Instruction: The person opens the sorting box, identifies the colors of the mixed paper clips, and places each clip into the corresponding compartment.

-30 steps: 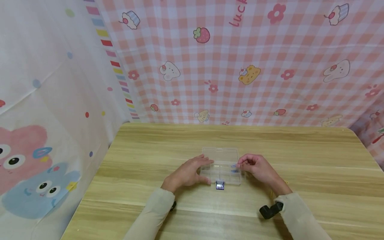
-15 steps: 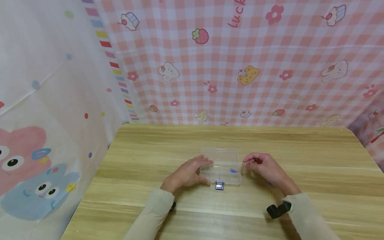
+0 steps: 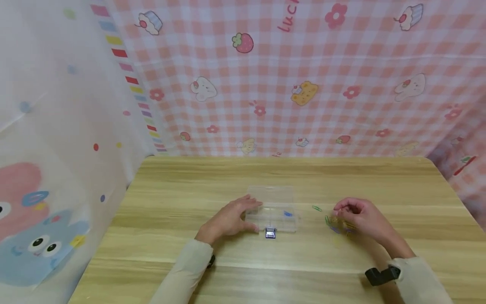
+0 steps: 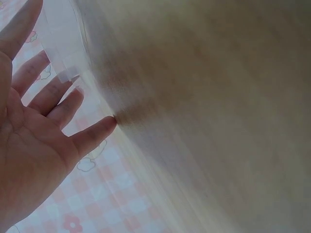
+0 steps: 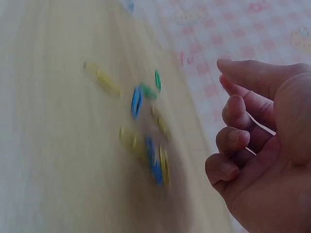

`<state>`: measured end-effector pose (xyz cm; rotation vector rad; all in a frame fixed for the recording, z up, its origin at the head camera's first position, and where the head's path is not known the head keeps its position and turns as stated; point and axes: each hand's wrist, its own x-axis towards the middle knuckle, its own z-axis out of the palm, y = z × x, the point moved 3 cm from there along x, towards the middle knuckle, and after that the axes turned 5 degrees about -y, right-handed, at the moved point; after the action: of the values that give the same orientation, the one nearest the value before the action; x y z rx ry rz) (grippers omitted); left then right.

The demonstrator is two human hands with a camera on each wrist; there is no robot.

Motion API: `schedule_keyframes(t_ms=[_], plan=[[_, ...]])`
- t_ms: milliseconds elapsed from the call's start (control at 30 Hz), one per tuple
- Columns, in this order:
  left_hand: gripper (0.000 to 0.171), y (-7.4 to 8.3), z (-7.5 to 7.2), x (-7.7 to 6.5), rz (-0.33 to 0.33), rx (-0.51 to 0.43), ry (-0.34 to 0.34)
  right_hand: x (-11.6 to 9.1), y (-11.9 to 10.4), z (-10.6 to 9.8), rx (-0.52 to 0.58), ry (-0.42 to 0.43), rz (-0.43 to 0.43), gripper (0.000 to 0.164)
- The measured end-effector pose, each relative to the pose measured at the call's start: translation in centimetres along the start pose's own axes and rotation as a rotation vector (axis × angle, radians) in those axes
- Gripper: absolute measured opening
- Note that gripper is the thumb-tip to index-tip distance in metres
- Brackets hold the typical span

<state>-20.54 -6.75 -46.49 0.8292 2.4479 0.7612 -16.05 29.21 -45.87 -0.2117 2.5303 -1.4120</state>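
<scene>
Plastic box (image 3: 284,223): we're resting our left hand (image 3: 229,216) alongside, fingers spread.
Paper clips (image 5: 136,102): we're hovering our right hand (image 3: 360,214) nearby, fingers loosely curled.

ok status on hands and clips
Left hand at clear box, lid open. Right hand by loose clips, nothing visibly pinched. Blue clips inside box. No obstruction seen.
</scene>
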Motion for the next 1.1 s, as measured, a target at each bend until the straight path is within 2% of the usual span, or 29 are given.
schedule_keyframes(t_ms=[367, 567, 767, 1100], plan=[[0.068, -0.1, -0.2, -0.1, 0.015, -0.006, -0.001, -2.2, 3.2, -1.3, -0.028, 0.034, 0.006, 0.017], [0.069, 0.0, -0.1, 0.1, 0.019, -0.002, -0.003, -2.9, 4.5, -1.6, -0.018, -0.024, -0.065, 0.016], [0.069, -0.1, 0.0, 0.1, 0.018, -0.003, -0.005, -2.9, 5.0, -1.6, 0.006, -0.099, -0.099, 0.016], [0.069, -0.3, 0.0, 0.1, 0.009, 0.008, -0.008, -2.7, 4.9, -1.1, -0.063, -0.107, -0.151, 0.013]])
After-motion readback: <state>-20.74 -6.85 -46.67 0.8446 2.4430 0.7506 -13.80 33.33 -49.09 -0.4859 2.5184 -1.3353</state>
